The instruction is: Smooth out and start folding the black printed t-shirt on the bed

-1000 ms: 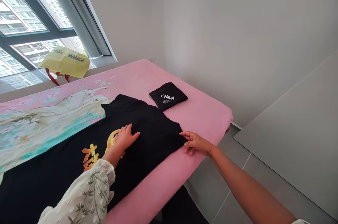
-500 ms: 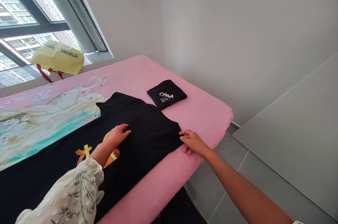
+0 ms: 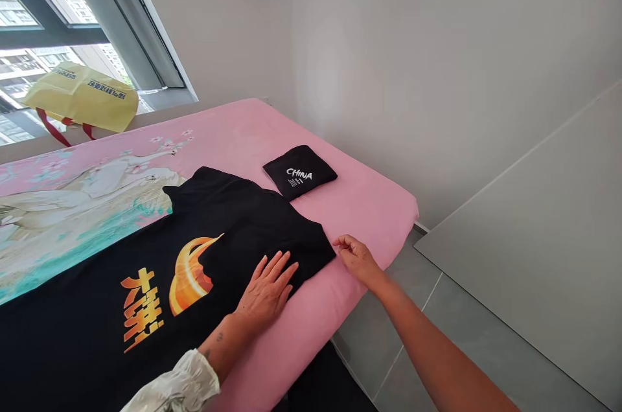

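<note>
A black T-shirt (image 3: 233, 224) lies spread over the bed, with an orange graphic and large orange characters on its front. My left hand (image 3: 267, 286) rests flat on it near the sleeve, fingers stretched and slightly apart. At the sleeve's outer end, my right hand (image 3: 358, 261) has its fingers curled in a pinch at the lower corner; the fingertips partly hide the contact. Beyond the shirt lies a folded black garment (image 3: 300, 172) with white "CHINA" lettering, close to the shirt's far edge.
The bed (image 3: 374, 205) has a pink sheet with a white bird and blossom print. A yellow bag (image 3: 85, 98) with red handles sits on the sill by the window. Grey wall and a leaning grey panel (image 3: 534, 224) stand at the right, above the tiled floor (image 3: 389, 328).
My left hand has moved right and nearer across the shirt, flattening beside the sleeve and uncovering the orange print. My right hand stays at the sleeve end, slightly farther outward. The view shifted a little.
</note>
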The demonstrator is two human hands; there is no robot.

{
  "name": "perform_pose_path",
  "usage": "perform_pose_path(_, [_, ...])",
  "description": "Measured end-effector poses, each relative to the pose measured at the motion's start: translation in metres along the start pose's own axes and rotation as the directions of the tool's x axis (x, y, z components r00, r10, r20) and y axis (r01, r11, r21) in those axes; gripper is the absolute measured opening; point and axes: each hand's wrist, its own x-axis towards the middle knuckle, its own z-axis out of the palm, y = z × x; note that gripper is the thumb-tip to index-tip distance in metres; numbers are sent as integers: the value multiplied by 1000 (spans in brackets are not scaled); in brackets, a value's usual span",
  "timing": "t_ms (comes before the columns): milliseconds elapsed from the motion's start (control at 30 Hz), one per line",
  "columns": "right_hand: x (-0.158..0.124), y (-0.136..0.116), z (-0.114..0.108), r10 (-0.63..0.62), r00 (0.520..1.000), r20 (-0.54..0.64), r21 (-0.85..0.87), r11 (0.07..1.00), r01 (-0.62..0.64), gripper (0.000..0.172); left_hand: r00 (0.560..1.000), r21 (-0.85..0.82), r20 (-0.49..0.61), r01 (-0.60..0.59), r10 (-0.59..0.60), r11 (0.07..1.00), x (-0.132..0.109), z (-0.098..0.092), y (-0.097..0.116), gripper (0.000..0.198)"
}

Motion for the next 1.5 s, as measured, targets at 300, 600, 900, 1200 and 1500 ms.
perform_pose_path(300, [14,3,0,146,984,104,-49,989,-142,15,991,22,46,128,-129,992,5,2,2,65])
perform_pose_path(600, [-7,2,6,-29,997,65,-24,999,31,36,984,-79,-47,167,-171,983,35,-9,7,45])
perform_pose_path(900, [1,14,11,51,991,127,58,997,-59,30,957,85,133,250,-259,965,76,-31,-82,60])
perform_pose_path(1200, [-5,17,12,80,987,142,67,994,-90,25,950,12,52,308,-308,951,92,-68,-121,24])
perform_pose_path(1500, [-3,23,16,110,983,150,33,993,-116,26,715,-219,112,695,-690,685,74,-71,-151,34])
